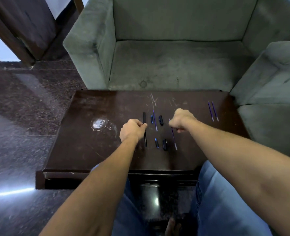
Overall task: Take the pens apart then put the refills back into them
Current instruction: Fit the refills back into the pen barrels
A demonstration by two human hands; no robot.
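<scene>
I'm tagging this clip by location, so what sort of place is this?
Most likely a home living room or a lounge: a grey-green upholstered sofa stands right behind a low dark wooden table, and the floor is polished dark stone.

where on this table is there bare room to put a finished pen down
Bare wood on the table: near strip below the pen parts, left side beyond the left hand, gap between the right hand and the two refills. Crowded between the hands.
</scene>
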